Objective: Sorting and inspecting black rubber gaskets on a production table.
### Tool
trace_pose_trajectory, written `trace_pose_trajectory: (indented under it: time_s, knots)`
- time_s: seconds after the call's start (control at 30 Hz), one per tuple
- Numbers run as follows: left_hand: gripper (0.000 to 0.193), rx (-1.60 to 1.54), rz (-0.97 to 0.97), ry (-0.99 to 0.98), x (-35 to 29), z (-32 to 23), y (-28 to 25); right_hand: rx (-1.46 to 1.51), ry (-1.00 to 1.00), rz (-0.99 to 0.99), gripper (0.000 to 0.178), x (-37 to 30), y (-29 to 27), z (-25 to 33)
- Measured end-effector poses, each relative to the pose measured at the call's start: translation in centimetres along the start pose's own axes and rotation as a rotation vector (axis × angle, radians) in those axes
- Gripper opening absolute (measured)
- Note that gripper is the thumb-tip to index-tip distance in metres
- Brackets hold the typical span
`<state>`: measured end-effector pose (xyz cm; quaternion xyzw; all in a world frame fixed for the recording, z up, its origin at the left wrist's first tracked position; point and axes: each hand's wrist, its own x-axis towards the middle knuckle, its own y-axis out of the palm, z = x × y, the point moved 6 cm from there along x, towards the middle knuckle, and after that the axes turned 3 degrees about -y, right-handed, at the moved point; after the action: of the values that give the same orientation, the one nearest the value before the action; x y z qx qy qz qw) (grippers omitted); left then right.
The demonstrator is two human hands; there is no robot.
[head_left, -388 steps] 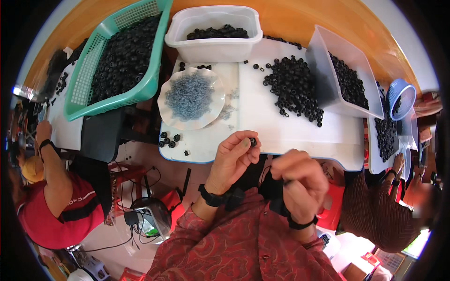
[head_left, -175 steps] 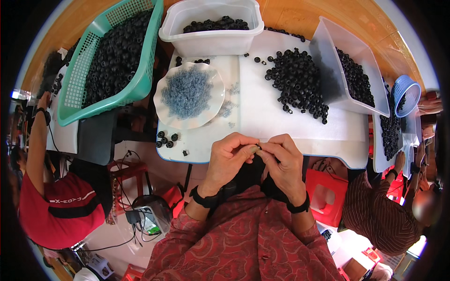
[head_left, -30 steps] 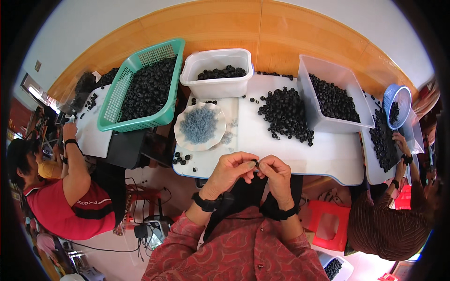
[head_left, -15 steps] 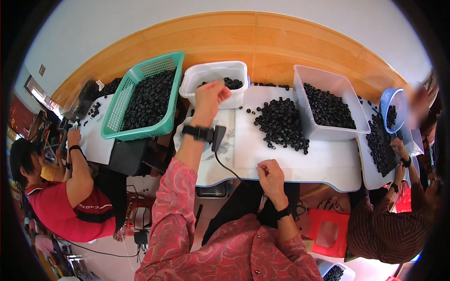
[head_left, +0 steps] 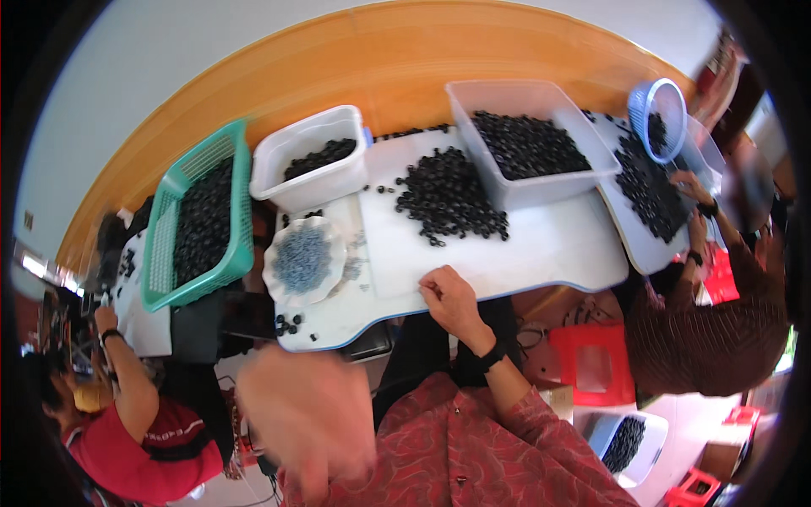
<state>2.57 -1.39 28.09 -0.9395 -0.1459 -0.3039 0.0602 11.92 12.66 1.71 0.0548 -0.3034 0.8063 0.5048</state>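
Note:
My right hand (head_left: 456,306) rests at the front edge of the white table (head_left: 557,253), fingers curled into a pinch; whatever they might hold is hidden. Smeared by motion, my left hand (head_left: 308,410) is low in the picture, in front of the table and close to my body. A white scalloped dish (head_left: 338,253) full of small grey-blue pieces lies on the left part of the table. Beyond my right hand spreads a pile of small black ring-shaped parts (head_left: 448,198). Several more black parts (head_left: 289,324) lie near the dish at the front left edge.
A green basket (head_left: 156,291), a white tub (head_left: 321,193) and a translucent bin (head_left: 562,190) hold black parts along the back. One person in a red shirt (head_left: 135,448) works at left, another in a dark striped top (head_left: 710,342) at right. A red stool (head_left: 625,372) stands below.
My left hand has drawn back from over the white tub toward my body. The view has turned, and the scalloped dish now shows. My right hand stays at the table edge.

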Motion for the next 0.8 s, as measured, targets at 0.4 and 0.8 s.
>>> trace_pose_trajectory:
  time_s: [0.4, 0.8]
  knots:
    - [0.024, 0.115, 0.174, 0.353, 5.6, -1.8, 10.4, -0.009, -0.005, -0.022, 0.009, -0.6, -1.0, -2.0]
    - [0.043, 0.178, 0.368, 0.318, 4.7, -2.2, 13.2, -0.024, 0.002, 0.01, 0.008, -0.5, -0.6, -2.1]
